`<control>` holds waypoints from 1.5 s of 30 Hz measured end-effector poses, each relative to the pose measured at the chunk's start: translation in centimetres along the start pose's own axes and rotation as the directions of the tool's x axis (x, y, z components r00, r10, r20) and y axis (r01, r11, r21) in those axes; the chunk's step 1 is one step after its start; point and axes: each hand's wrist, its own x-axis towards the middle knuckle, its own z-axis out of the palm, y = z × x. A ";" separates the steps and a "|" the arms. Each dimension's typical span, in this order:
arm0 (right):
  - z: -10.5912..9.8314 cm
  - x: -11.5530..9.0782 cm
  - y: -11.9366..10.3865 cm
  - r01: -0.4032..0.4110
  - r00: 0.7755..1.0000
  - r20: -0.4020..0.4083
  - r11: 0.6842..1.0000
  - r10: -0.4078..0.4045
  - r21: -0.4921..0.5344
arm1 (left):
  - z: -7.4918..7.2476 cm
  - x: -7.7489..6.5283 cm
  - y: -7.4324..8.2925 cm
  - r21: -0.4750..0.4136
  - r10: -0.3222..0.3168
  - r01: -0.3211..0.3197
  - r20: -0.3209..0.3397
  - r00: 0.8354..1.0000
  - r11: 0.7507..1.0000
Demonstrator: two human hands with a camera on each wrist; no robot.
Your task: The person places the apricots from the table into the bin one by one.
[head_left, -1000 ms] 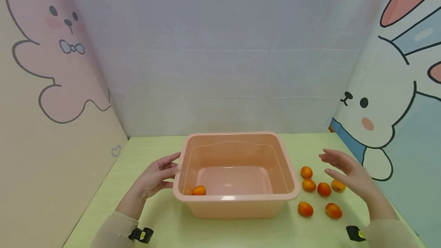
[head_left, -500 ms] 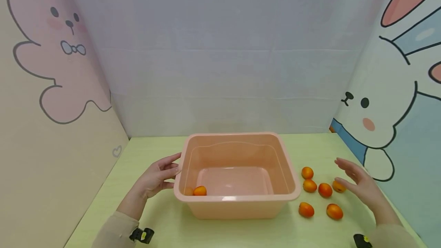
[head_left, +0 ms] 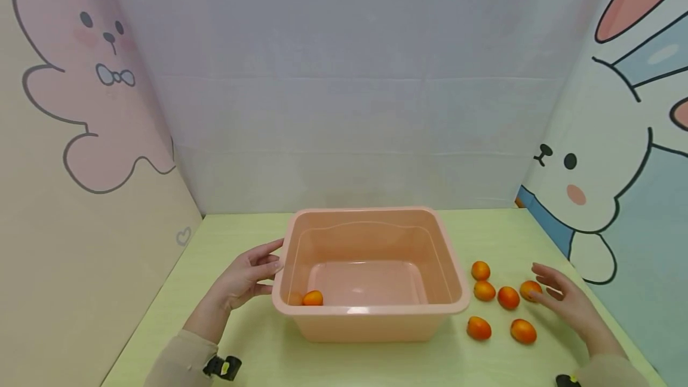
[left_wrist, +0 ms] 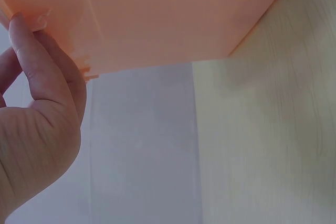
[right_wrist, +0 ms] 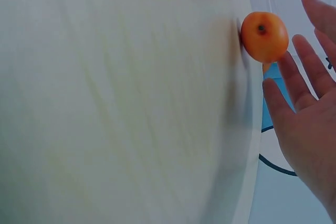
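overlapping one fruit [head_left: 529, 289], right fingers [head_left: 549, 273] perhaps touch it.

Three views: head wide, both wrists close.
Head: from the near side of the table [head_left: 252, 357], facing forward and down, far enough back for left hand [head_left: 249, 273], right hand [head_left: 570, 303], tub [head_left: 371, 325] and backdrop [head_left: 349, 88]. Left wrist: tight, rolled sideways, facing past left hand to the tub's outer wall; head shares both. Right wrist: low over the table, also rolled; shares with head the right hand and nearest orange fruit [right_wrist: 265, 38].
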 end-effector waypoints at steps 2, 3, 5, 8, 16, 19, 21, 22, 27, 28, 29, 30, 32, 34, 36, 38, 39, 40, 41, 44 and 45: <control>0.0 0.0 0.3 -0.004 1.000 0.009 1.000 0.004 0.000 | 0.0 0.0 0.0 -0.002 0.001 -0.001 0.002 1.000 1.000; 0.1 -0.1 0.5 -0.012 1.000 0.012 1.000 0.012 0.000 | 0.0 0.0 0.0 -0.003 0.002 -0.002 0.004 1.000 1.000; 0.2 -0.1 0.9 -0.022 1.000 0.013 1.000 0.022 0.003 | 0.1 0.0 0.0 -0.004 0.003 -0.003 0.004 1.000 1.000; 0.4 -0.2 1.3 -0.014 1.000 0.010 1.000 0.013 0.024 | 0.1 0.0 0.0 -0.005 0.002 -0.002 0.001 1.000 1.000; 0.3 -0.1 1.7 -0.045 0.999 0.028 0.999 0.046 -0.019 | 0.2 0.0 0.1 0.005 0.004 -0.004 -0.003 1.000 1.000; 0.2 0.0 1.7 -0.065 0.997 0.039 0.996 0.068 -0.068 | 0.2 0.0 0.1 0.003 0.004 -0.004 -0.006 1.000 1.000; 0.0 0.0 1.6 -0.073 0.996 0.049 0.992 0.079 -0.098 | 0.2 0.0 0.1 0.002 0.003 -0.003 -0.007 1.000 1.000; -0.1 0.0 1.5 -0.077 0.996 0.045 0.991 0.082 -0.108 | 0.2 0.0 0.0 0.000 0.002 -0.002 -0.007 1.000 1.000; -0.8 0.1 0.5 -0.047 0.999 0.015 0.995 0.049 -0.092 | 0.2 0.0 0.0 -0.010 -0.001 0.001 -0.010 1.000 1.000; -0.9 0.1 0.2 -0.033 0.999 0.004 0.997 0.034 -0.075 | 0.2 0.0 0.0 -0.012 -0.002 0.002 -0.012 1.000 1.000; -1.1 0.2 -0.1 -0.018 1.000 -0.004 0.998 0.018 -0.061 | 0.2 0.0 0.0 -0.012 -0.002 0.002 -0.012 1.000 1.000; -1.3 0.3 -0.3 -0.002 1.000 -0.005 0.999 0.002 -0.042 | 0.1 0.0 0.0 -0.012 -0.002 0.002 -0.014 1.000 1.000; -1.6 0.5 -1.1 0.008 1.000 -0.017 0.999 -0.008 -0.032 | 0.1 0.0 0.0 -0.012 -0.002 0.002 -0.016 1.000 1.000; -1.9 0.9 -2.1 0.010 1.000 -0.011 1.000 -0.011 -0.026 | 0.1 0.0 0.0 -0.011 -0.003 0.003 -0.016 1.000 1.000; -2.2 1.4 -3.1 0.009 1.000 0.005 0.999 -0.009 -0.035 | 0.1 0.0 0.0 -0.012 -0.004 0.004 -0.019 1.000 1.000; -2.4 1.9 -4.3 0.021 1.000 0.003 0.999 -0.021 -0.046 | 0.1 0.0 0.0 -0.013 -0.005 0.004 -0.020 1.000 1.000; -2.5 2.1 -4.9 0.031 1.000 0.003 0.998 -0.031 -0.049 | 0.1 0.0 0.0 -0.013 -0.004 0.004 -0.019 1.000 1.000; -2.6 2.4 -5.4 0.044 0.999 0.004 0.998 -0.044 -0.050 | 0.1 0.0 0.0 -0.014 -0.004 0.003 -0.018 1.000 1.000; -2.7 2.7 -6.0 0.057 0.998 0.004 0.997 -0.057 -0.047 | 0.1 0.0 0.0 -0.014 -0.003 0.002 -0.016 1.000 1.000; -2.9 3.5 -7.6 0.079 0.997 0.006 0.997 -0.078 -0.027 | 0.1 0.0 -0.1 -0.017 0.001 -0.002 -0.010 1.000 1.000; -3.0 3.8 -8.2 0.085 0.996 0.009 0.996 -0.085 -0.019 | 0.1 0.0 -0.1 -0.018 0.002 -0.003 -0.008 1.000 1.000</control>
